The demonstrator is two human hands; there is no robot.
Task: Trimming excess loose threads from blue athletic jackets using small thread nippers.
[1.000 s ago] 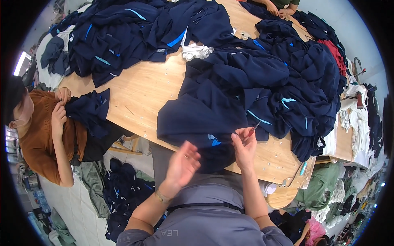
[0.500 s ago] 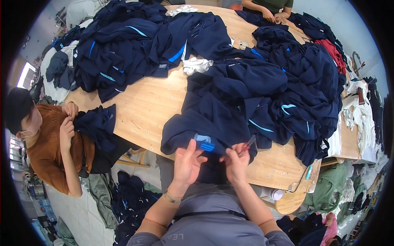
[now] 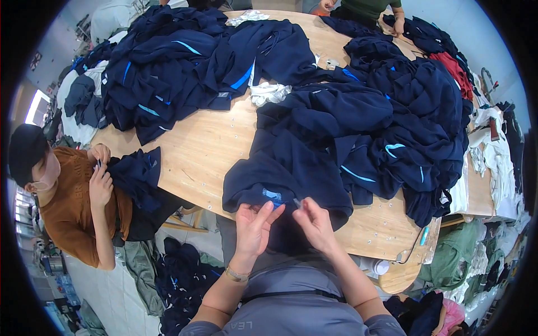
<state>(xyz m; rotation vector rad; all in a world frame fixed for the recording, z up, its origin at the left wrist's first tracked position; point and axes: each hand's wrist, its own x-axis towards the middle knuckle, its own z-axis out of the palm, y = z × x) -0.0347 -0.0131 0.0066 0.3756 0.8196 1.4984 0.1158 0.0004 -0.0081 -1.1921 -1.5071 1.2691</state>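
Both hands, left hand (image 3: 253,228) and right hand (image 3: 316,224), pinch navy garment (image 3: 286,168); maybe snips.

Garment (image 3: 291,173) on table (image 3: 202,148), before piles (image 3: 185,67).

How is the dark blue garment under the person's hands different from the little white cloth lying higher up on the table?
The dark blue garment is large, spread flat and touched by both hands; the white cloth is small, crumpled and untouched. The blue garment overhangs the table's near edge; the white one lies between piles. Both rest on the wooden table.
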